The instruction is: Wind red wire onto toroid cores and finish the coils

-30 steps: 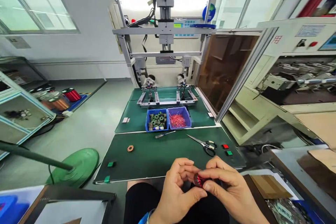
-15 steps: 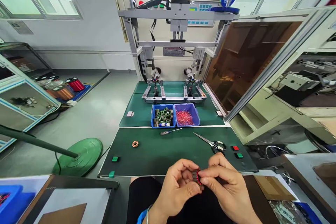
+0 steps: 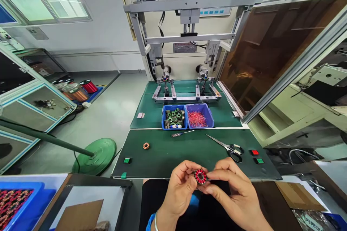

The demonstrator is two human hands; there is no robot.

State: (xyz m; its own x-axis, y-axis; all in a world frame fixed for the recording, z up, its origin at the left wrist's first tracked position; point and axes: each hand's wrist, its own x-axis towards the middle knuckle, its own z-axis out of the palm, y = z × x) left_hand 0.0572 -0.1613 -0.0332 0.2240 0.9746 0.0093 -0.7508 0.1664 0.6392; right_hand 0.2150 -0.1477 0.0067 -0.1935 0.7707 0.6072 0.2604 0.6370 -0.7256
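Both of my hands pinch a small round stator wound with red wire (image 3: 200, 176) just in front of the green bench mat (image 3: 168, 155). My left hand (image 3: 179, 191) grips its left side with thumb and fingers. My right hand (image 3: 233, 195) holds its right side with closed fingertips. The part's round face is turned up toward the camera. A second small wound coil, orange (image 3: 146, 145), lies alone on the mat to the left.
Scissors (image 3: 229, 148), a small screwdriver (image 3: 181, 133), red (image 3: 255, 152) and green buttons (image 3: 259, 160) lie on the mat. Behind stand a blue bin of stators (image 3: 175, 117), a purple bin of red wires (image 3: 200, 115) and a winding machine (image 3: 187, 90). A blue tray (image 3: 16, 202) sits at lower left.
The wound part has been turned in my fingers so its round red face now shows toward the camera. My head has shifted, moving the bench view slightly right and closer.
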